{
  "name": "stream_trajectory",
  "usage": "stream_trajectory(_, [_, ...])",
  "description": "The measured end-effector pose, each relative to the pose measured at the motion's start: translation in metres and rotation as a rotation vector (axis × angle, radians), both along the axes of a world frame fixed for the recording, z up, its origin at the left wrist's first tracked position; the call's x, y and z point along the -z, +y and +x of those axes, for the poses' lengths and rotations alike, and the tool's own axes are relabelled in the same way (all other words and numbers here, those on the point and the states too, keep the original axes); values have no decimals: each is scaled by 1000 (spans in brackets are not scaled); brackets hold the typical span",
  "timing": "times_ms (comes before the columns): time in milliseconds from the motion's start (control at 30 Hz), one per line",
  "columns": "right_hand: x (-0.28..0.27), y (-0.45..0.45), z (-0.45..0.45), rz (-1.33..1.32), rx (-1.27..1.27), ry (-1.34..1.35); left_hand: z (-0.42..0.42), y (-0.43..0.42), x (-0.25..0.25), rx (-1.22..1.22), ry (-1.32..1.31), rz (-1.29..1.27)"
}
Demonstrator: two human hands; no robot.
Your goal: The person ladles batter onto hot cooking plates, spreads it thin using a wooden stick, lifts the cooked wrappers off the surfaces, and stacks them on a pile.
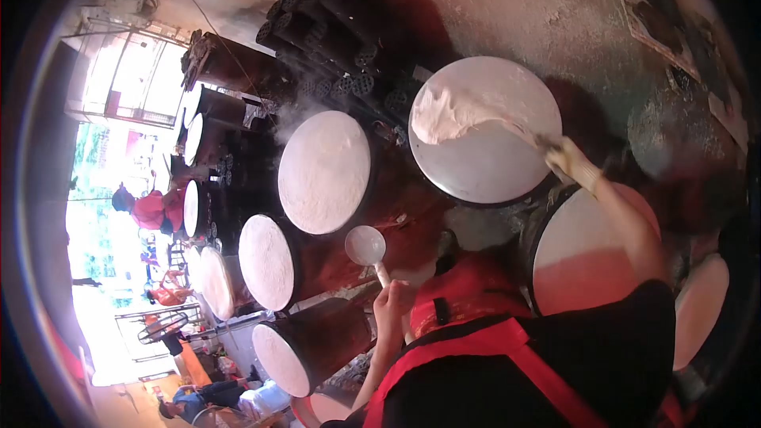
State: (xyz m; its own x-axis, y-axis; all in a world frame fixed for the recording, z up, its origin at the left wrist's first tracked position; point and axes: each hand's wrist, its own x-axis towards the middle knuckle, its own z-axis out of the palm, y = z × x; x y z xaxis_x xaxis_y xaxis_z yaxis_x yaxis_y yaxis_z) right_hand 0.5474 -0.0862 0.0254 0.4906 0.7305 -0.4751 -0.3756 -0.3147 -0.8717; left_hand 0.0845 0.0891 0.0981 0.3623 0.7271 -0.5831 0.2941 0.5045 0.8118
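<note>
My left hand (390,306) is closed round the pale handle of a ladle (365,245), its round bowl out beyond my fingers. My right hand (572,162) is shut on a thin-handled tool (519,128) at the edge of a large round griddle (491,174). From the tool a pale, wet batter or dough (445,115) sweeps across the griddle in a thick swirl. Whether the tool's far end lies under that mass I cannot tell.
A griddle (325,173) covered in a pale layer steams beside mine; another coated griddle (266,262) is further left. Another round plate (590,257) lies under my right forearm. Dark perforated cylinders (325,24) are stacked by the wall. People (158,208) are in the background.
</note>
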Motion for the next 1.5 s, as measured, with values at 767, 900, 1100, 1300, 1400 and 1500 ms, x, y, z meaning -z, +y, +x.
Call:
stream_trajectory(767, [107,-115,-363,103,481,-81,-71,145,20,642,-134,-17])
stream_trajectory(900, [83,-1,-421,260,948,580,-131,177,33,586,-151,-58])
stream_trajectory(1100, [99,330,-338,111,849,-616,-207,195,3,323,-88,-7])
stream_trajectory(1300, [102,402,-331,-141,1107,-413,-253,209,8,397,-110,74])
stream_trajectory(1400, [95,335,-389,109,1078,-35,-255,209,13,403,-149,77])
stream_trajectory(1500, [81,254,-412,83,1021,-17,-250,206,17,402,-168,25])
